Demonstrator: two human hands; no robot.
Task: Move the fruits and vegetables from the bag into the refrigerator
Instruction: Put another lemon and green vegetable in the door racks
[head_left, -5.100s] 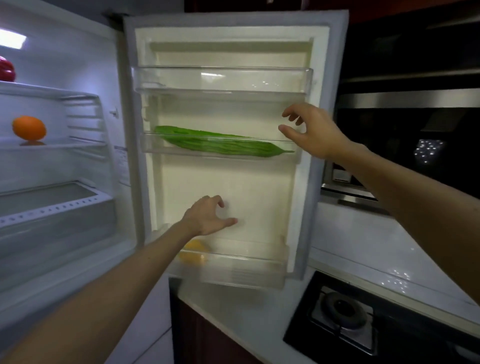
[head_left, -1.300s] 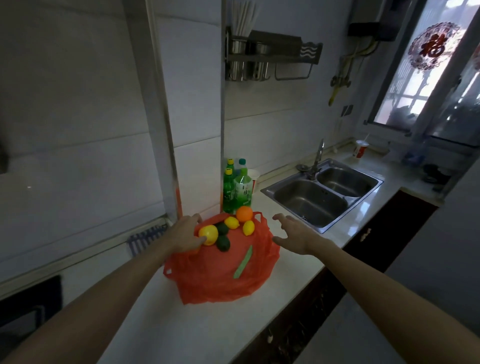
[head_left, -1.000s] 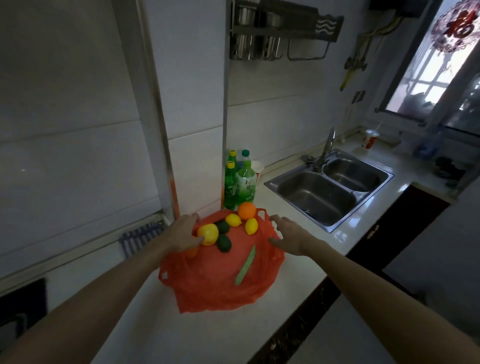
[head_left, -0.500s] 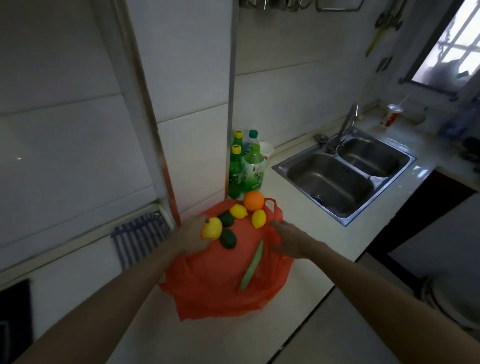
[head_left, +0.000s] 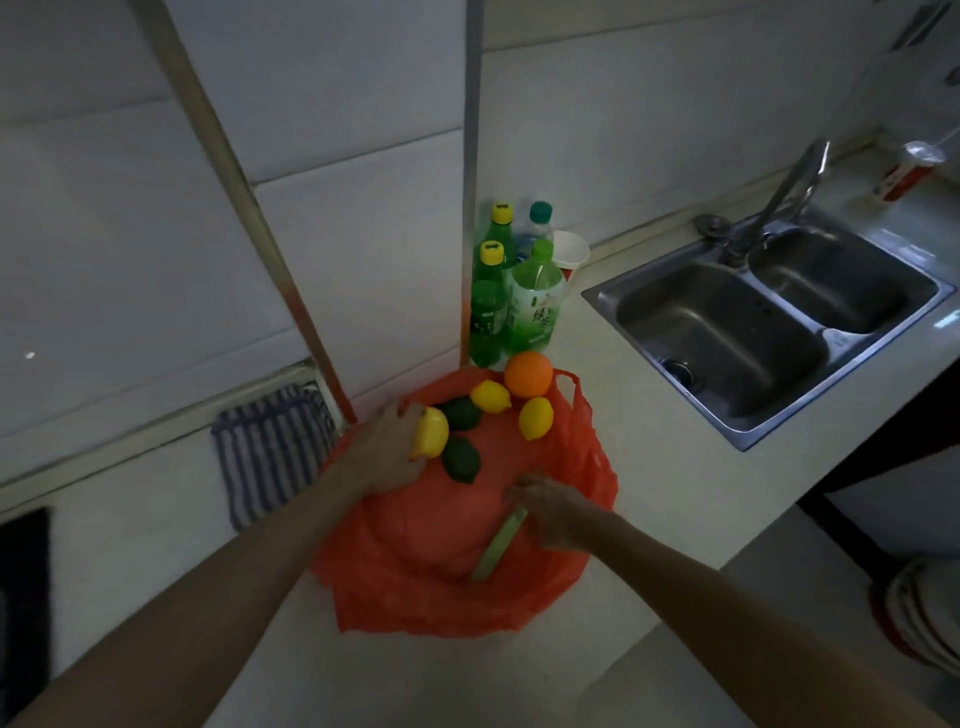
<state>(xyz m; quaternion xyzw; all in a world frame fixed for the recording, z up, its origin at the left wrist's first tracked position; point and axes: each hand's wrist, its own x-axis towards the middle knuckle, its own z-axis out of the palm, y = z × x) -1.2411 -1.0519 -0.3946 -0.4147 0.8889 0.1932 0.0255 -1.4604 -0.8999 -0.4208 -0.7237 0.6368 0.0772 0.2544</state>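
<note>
At the kitchen tabletop (head_left: 649, 467), a person bends over a red plastic bag (head_left: 415, 535) spread flat with produce lying on top of it. The left hand (head_left: 382, 452) has its grip clamped on a yellow lemon (head_left: 432, 431) at the bag's left edge. The right hand (head_left: 556, 512) lies over the upper end of a long green vegetable (head_left: 496, 548) near the middle of the bag, fingers bent down onto it, though whether that grip has closed cannot be told through the blur. Apart from those two pieces, two more lemons (head_left: 491, 396), an orange (head_left: 528, 373) and two dark green fruits (head_left: 461, 459) sit untouched toward the bag's far side, the orange close to a cluster of green bottles (head_left: 535, 299) against the wall. A double sink (head_left: 717, 338) lies to the right and a striped cloth (head_left: 270, 447) to the left. The refrigerator is out of view, so what it already holds cannot be judged. With seven pieces on the bag and only one or two in hand, most of the visible load appears left to carry, probably over several trips.
</note>
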